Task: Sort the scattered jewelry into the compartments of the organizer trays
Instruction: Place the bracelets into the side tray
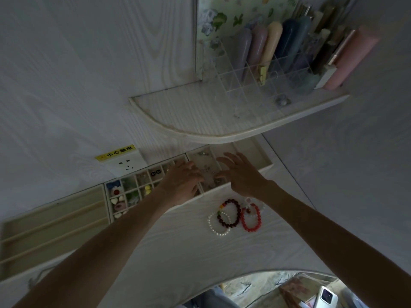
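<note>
Head view: both hands reach into the right-hand organizer tray under a curved wall shelf; the light is dim.
Jewelry in the tray: small pale pieces lie in the cream organizer tray with larger open compartments, in the compartment between the two hands — too small and blurred to name.
Jewelry still loose: a dark red beaded bracelet, a white pearl bracelet and a bright red beaded bracelet lie overlapping on the white wood-grain counter, just in front of the tray and near the right wrist, apart from both sets of fingers.
Left hand: over the tray's left edge, fingers bent down into the compartment; whether they pinch a piece I cannot tell.
Right hand: fingers spread and straight above the compartment, grasping nothing.
Step in hand: likely settling small pieces in this compartment — best done with fingertips only, one piece at a time, so nothing spills over the dividers.
Neighbouring tray: the small-grid organizer tray to the left already holds colourful charms and beads.
Further out: a clear acrylic rack of pastel tubes stands on the shelf.
</note>
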Available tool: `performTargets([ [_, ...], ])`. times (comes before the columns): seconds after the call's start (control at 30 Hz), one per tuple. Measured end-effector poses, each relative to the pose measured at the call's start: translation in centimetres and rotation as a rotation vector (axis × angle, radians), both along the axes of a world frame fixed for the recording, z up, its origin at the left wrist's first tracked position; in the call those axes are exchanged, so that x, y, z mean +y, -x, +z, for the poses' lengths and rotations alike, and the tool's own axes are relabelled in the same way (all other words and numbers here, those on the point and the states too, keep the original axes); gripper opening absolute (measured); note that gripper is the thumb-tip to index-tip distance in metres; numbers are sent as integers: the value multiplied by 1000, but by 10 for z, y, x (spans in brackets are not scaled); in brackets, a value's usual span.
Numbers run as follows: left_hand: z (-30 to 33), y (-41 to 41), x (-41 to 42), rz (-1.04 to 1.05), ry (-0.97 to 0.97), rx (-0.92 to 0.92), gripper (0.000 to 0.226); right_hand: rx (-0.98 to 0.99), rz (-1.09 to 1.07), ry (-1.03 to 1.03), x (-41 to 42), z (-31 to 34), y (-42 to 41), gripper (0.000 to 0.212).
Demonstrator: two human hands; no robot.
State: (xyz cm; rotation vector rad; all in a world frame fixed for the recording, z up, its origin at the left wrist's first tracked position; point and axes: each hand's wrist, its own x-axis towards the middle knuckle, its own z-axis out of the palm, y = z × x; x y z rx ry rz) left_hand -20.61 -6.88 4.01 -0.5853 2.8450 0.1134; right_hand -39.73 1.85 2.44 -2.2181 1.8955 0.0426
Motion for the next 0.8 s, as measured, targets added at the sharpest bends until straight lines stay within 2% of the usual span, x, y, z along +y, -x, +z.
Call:
performTargets([
  [0.27,-6,0,3,-29,-126,-7,41,72,-44,-36,0,4,1,42],
  [0.37,-3,0,4,25,-161,50,42,29,-38,2,-3,5,2,38],
  [0.47,-1,3,-1,110,-83,83,44,-4,-52,131,-11,0,4,41],
  [0.63,-2,12,-15,114,34,-105,45,131,-75,-17,-23,-3,0,51],
  [0.8,-1,14,-18,160,77,-139,47,150,-91,-45,-30,-7,0,56],
])
